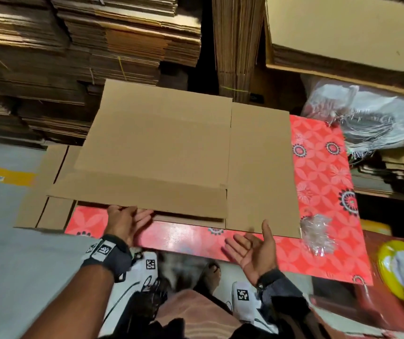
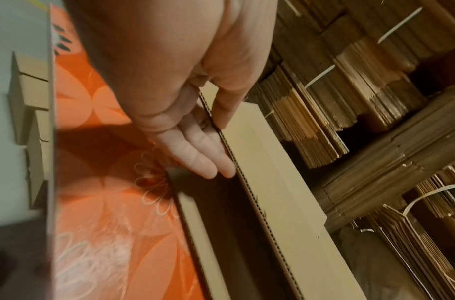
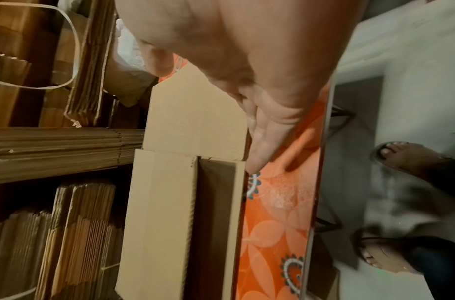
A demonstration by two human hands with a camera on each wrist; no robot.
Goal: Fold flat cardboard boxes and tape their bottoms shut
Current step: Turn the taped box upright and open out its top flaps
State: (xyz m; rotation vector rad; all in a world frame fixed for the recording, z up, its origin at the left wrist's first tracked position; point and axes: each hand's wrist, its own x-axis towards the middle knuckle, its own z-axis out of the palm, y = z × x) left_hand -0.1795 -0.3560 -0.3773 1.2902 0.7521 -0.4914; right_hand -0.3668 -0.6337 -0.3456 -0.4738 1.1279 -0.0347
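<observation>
So the worktop (image 1: 323, 192) is covered in a glossy red-orange sheet with a pale petal pattern and little dark ringed flowers, and it sits in what looks like a storeroom with a grey floor (image 1: 12, 265). Behind and to the left there are tall stacks of flat cardboard (image 1: 73, 57), brown, ribbed along the edges, some bundles tied with pale strapping. Off to the right is a heap of crinkly clear plastic bags (image 1: 372, 118), a small wad of clear film (image 1: 318, 238) on the worktop, and a yellow tape roll (image 1: 401, 272) near the right edge.

The flat cardboard box (image 1: 171, 148) lies on the worktop, plain tan corrugated board, matte, with crease lines and a slit between its flaps. Its near left layer is lifted a little, so there's a dark gap under it. More flattened cardboard (image 1: 47, 192) pokes out from under it on the left, hanging past the worktop edge.

The left hand (image 1: 125, 221) is at the near edge of the box, fingers straight and slid under the raised layer, thumb on top, so it pinches that edge. The right hand (image 1: 252, 248) hovers palm up just by the near right corner of the box, fingers loosely spread, holding nothing. Both wrists wear dark straps
</observation>
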